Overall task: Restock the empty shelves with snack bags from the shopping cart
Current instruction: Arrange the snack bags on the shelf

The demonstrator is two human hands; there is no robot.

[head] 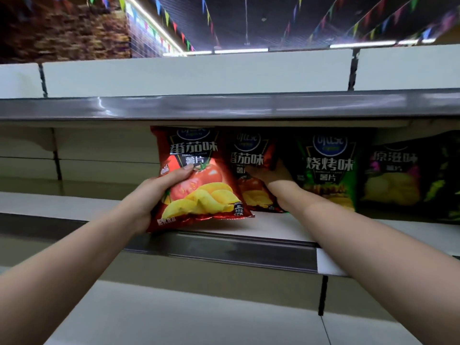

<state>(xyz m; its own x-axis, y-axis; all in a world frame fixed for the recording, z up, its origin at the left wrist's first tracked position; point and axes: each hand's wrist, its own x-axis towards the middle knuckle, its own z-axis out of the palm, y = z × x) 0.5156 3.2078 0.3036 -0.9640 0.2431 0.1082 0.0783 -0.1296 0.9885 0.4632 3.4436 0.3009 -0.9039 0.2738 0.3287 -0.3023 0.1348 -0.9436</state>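
Left hand, left of centre frame: clamped on the left edge of a red tomato-flavour snack bag, thumb across the printed front, the other fingers hidden behind it. The bag stands nearly upright, leaning slightly, with its bottom edge at the front lip of the middle shelf. Whether it bears on the shelf cannot be told.

Right hand, centre frame: reached deeper into the same shelf, laid against the right side of a second red bag that stands behind and to the right of the first. Whether the fingers grip that bag or only press it cannot be told.

Just right of this hand stands a green bag, upright, with a dark bag beside it toward the right edge.

A grey price rail runs along the shelf front. An upper shelf crosses above and a lower shelf fills the bottom. Coloured pennants hang from the ceiling at the top.
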